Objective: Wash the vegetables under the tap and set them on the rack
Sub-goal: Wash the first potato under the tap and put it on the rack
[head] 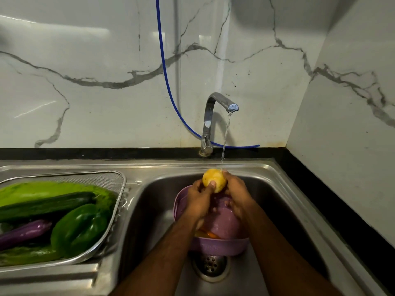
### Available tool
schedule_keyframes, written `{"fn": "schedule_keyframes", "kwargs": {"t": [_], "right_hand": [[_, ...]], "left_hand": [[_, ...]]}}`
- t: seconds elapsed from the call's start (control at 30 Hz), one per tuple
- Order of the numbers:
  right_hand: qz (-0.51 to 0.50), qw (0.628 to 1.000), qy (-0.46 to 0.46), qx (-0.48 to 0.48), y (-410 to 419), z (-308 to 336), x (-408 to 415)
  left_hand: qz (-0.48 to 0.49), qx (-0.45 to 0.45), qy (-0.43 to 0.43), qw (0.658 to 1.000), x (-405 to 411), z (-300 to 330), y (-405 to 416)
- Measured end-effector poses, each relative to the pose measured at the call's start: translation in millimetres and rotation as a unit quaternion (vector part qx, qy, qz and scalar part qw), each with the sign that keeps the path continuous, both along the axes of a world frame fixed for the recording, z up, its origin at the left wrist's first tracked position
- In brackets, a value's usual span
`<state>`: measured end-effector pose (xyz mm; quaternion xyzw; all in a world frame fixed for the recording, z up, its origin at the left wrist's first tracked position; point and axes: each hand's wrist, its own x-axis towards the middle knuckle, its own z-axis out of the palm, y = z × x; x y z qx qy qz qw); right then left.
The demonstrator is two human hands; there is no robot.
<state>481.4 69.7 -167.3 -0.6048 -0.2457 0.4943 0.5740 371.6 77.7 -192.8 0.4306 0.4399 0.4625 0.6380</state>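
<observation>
A yellow potato (214, 178) is held between both hands under the water running from the steel tap (214, 107). My left hand (199, 199) grips its near left side, thumb across the front. My right hand (236, 194) clasps its right side. Below the hands a purple plastic bowl (218, 244) sits in the sink (284, 201), with something orange inside, mostly hidden by my arms. On the left drainboard the mesh rack (119, 186) holds a green bell pepper (80, 229), a dark cucumber (42, 205), a purple eggplant (23, 232) and leafy greens (36, 188).
The sink drain (210, 267) lies just in front of the bowl. A blue hose (168, 82) hangs down the marble wall behind the tap. A black counter edge (342, 210) runs along the sink's right side, with a wall close behind.
</observation>
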Motion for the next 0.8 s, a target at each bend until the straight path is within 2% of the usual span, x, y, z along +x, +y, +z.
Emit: {"fn": "schedule_keyframes", "kwargs": {"t": [0.13, 0.23, 0.3, 0.5, 0.6, 0.63, 0.67, 0.73, 0.8], "right_hand": [[0.008, 1.000, 0.021, 0.015, -2, 0, -2], [-0.004, 0.999, 0.031, 0.032, -3, 2, -8], [-0.011, 0.999, 0.028, 0.032, -3, 3, -11], [0.046, 0.991, -0.097, 0.082, -2, 2, -17], [0.052, 0.980, -0.179, 0.061, 0, -2, -19], [0.046, 0.980, -0.181, 0.064, 1, -3, -17], [0.040, 0.986, -0.142, 0.079, -1, -2, -17], [0.024, 0.994, -0.008, 0.105, -4, 1, -17], [-0.006, 0.990, 0.107, 0.092, -6, 5, -16]], "left_hand": [[-0.008, 0.031, -0.027, 0.999, 1, 5, -2], [0.001, 0.130, 0.054, 0.990, 0, 2, -3], [0.009, 0.154, 0.091, 0.984, 1, -1, -2], [0.046, 0.188, 0.150, 0.969, 2, 3, -1], [0.074, 0.240, 0.194, 0.948, 2, 6, -7], [0.081, 0.253, 0.213, 0.940, 2, 6, -8], [0.082, 0.258, 0.231, 0.934, 2, 7, -9], [0.079, 0.258, 0.250, 0.930, 2, 8, -10], [0.065, 0.250, 0.250, 0.933, 1, 8, -8]]}}
